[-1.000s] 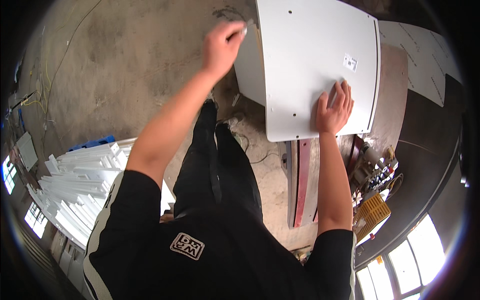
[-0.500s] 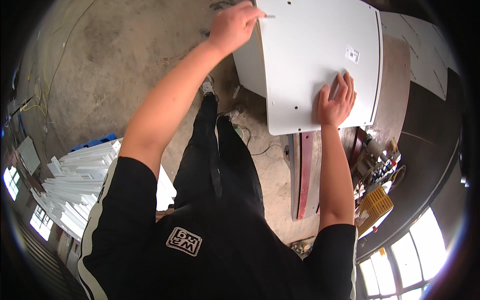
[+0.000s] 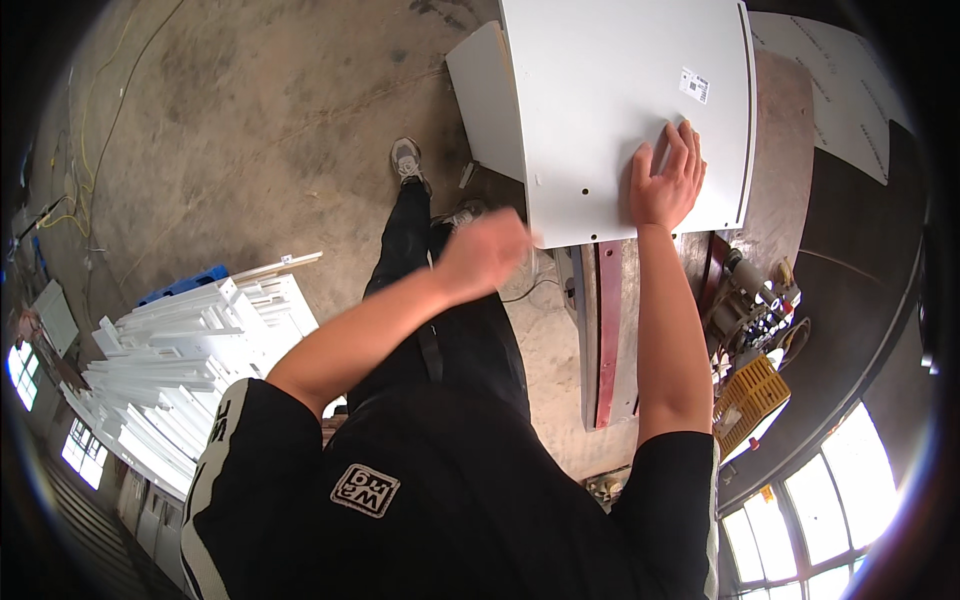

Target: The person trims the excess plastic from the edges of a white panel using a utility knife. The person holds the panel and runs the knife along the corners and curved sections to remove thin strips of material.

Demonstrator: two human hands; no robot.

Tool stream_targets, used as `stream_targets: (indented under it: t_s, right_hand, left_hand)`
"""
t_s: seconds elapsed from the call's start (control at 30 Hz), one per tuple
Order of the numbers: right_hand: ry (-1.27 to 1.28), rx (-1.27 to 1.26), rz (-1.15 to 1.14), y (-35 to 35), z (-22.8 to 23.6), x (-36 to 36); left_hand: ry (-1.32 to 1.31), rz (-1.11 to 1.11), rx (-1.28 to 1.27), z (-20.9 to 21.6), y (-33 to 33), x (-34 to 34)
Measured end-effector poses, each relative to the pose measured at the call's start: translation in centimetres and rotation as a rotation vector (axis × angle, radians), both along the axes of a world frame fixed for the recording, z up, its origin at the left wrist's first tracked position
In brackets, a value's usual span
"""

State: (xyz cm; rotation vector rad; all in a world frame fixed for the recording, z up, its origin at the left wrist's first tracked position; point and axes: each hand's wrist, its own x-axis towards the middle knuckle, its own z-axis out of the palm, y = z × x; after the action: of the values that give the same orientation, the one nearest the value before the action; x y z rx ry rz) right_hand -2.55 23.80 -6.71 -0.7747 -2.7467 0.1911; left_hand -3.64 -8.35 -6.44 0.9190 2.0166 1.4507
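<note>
A white panel (image 3: 590,130) with small dark holes lies flat in front of me, a printed label (image 3: 694,86) on its face. My right hand (image 3: 672,180) rests on it with fingers spread, just below that label. By the panel's near left corner is my left hand (image 3: 485,255), smeared by motion. It looks closed, and whatever thin thing it grips is too blurred to name. Beneath the panel's left edge, another white board (image 3: 485,95) stands out toward the floor.
A stack of white strips (image 3: 190,350) lies at my left, near a blue pallet (image 3: 185,285). Below the panel runs a red-striped support (image 3: 608,340). To the right are a metal machine part (image 3: 745,300) and a yellow crate (image 3: 755,400). A cable crosses the concrete floor (image 3: 270,130).
My left hand has swept along the panel's left edge from its upper part down to the near corner. The right hand stays on the panel. The view has shifted slightly.
</note>
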Motion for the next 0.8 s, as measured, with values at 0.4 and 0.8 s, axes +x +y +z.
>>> stream_targets:
  t_s: [0.4,0.8]
  right_hand:
    - [0.037,0.016,0.024,0.2,0.0,0.0]
    - [0.021,-0.006,0.005,0.1,-0.1,0.4]
  left_hand:
    - [0.697,0.194,-0.132,-1.3,3.9,-12.9]
    - [-1.077,0.198,0.072,0.4,-5.3,1.8]
